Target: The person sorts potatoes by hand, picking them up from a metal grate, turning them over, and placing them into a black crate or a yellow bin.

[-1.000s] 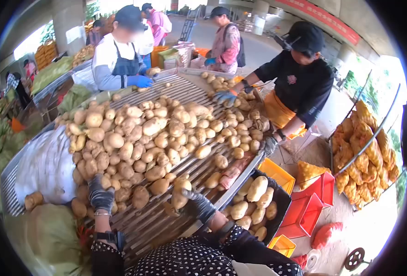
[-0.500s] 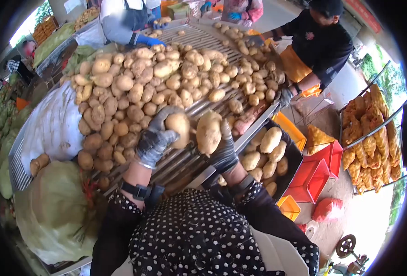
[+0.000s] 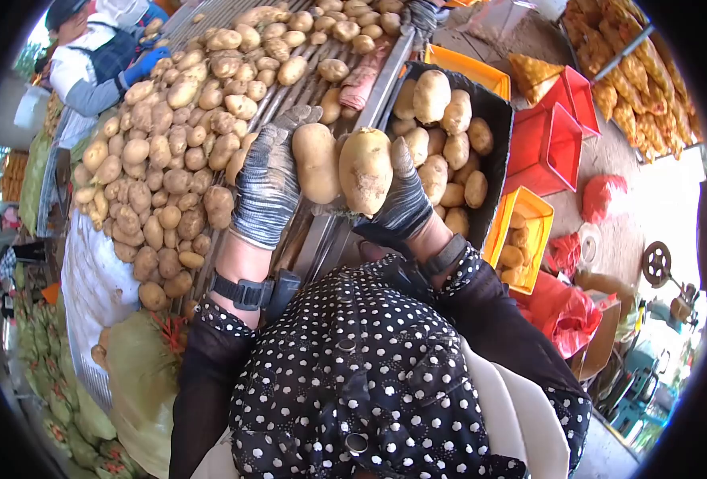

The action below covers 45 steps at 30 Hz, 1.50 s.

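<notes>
With left hand point(image 3: 267, 180) partly closed, in a grey striped glove, gripping the left potato point(image 3: 316, 163) along its left side; with right hand point(image 3: 402, 198), in a similar glove, closed around the right potato point(image 3: 366, 172), thumb laid up along its right side and the other fingers mostly hidden beneath. Both potatoes held up close together, side by side, in front of the polka-dot shirt point(image 3: 353, 359); too tight a gap to tell whether touching. Left potato smooth and oblong, long axis running near to far, far end leaning slightly left. Right potato pale with a yellowish far end, long axis also near to far, broader at the far end and narrowing toward the near end. Behind and to the left, on a slatted metal table point(image 3: 309, 94), a large heap of potatoes point(image 3: 162, 152), beside a white cloth point(image 3: 94, 275) at the left edge. Just beyond the held potatoes, a rolled pink cloth point(image 3: 363, 82) near the table's right rail. To the right of the rail, a black crate point(image 3: 500, 152) holding more potatoes; farther right, red crates point(image 3: 529, 156); nearer, a yellow crate point(image 3: 542, 233) with a few potatoes inside. At far left, a co-worker point(image 3: 90, 68) in blue gloves, leaning toward the heap.
</notes>
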Motion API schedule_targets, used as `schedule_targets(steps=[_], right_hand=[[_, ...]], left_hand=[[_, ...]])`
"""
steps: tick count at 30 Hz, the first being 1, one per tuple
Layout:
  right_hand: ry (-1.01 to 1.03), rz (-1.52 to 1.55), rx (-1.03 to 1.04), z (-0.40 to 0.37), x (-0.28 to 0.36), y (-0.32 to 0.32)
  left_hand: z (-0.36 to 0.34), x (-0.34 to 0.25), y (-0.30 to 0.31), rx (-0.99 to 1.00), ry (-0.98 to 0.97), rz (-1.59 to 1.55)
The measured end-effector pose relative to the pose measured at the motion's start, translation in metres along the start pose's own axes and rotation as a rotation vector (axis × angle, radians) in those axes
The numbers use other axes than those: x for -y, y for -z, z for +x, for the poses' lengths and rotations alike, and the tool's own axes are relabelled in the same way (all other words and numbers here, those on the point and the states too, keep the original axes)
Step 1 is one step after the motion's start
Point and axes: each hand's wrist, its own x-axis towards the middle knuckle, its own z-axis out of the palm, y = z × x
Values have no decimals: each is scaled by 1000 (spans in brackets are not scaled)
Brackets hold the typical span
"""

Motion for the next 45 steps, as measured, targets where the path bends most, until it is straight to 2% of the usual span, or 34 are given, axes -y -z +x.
schedule_targets(steps=[2,3,5,7,8,9,11,13,14,15,16,17,18,19,20,21,22,23,25,27,28,29,30,31,32,33,34,35,36,38,39,41,43,45], right_hand=[[54,52,-24,-13,7,7],[56,75,15,-21,11,5],[152,96,40,-39,20,19],[302,55,11,-60,37,35],[483,-193,-5,-76,47,38],[364,107,108,-104,55,44],[615,-147,-123,-140,83,63],[603,-123,137,-193,131,128],[774,-182,-137,-227,136,124],[937,-284,-552,-247,138,118],[871,-293,-608,-268,143,111],[896,-448,-818,-292,159,138],[794,-801,-766,-354,209,240],[776,-576,-1185,-339,187,178],[683,-1233,-1323,-354,208,212],[617,-1284,-1205,-304,221,215],[592,-1278,-1145,-266,234,216],[581,-1264,-1108,-235,243,212],[592,-1214,-1091,-201,248,186],[610,-1154,-1116,-179,245,154],[607,-1258,-938,-136,225,123],[598,-1349,-759,-76,195,87],[589,-1690,-563,-33,176,65],[415,-1680,-499,7,168,57],[362,-1581,-502,45,138,42],[450,-1902,-66,81,128,57],[327,-2040,11,97,74,22],[295,-1992,184,112,35,6],[111,-1959,309,128,6,-1],[95,-2510,650,156,-41,-11],[64,-2583,804,168,-64,-17],[-26,-2692,915,190,-93,-15],[44,-2821,1157,207,-106,3],[-70,-2856,1129,207,-105,11]], left_hand=[[3,8,-12,38,250,-818],[9,15,-15,165,127,-541],[7,16,-20,207,186,-503],[-1,29,-13,254,327,-847],[-4,42,-1,286,348,-856],[-10,53,13,295,366,-853],[-25,61,36,179,423,-829],[-36,78,64,110,469,-805],[-43,85,77,37,497,-820],[-57,87,92,-60,515,-828],[-62,88,103,2,477,-780],[-79,112,125,-29,451,-832],[-84,101,128,-108,534,-774],[-89,77,111,-206,508,-599],[-94,88,121,-251,562,-728],[-110,144,130,-256,373,-567],[-108,94,124,-277,514,-818],[-106,84,112,-463,638,-564],[-123,73,110,-404,634,-426],[-137,67,102,-329,535,51],[-136,48,105,-145,526,366],[-140,36,104,-165,534,363],[-145,27,102,-82,581,555],[-151,23,101,5,626,743],[-157,23,102,18,638,739],[-163,25,104,-8,648,734],[-172,30,107,-22,646,753],[-181,36,109,-35,648,773],[-186,43,112,-38,684,779],[-184,34,116,-51,775,782],[-182,32,118,-32,848,786],[-178,36,123,-87,820,771],[-160,13,125,-177,885,899],[-159,21,135,-258,847,917]])
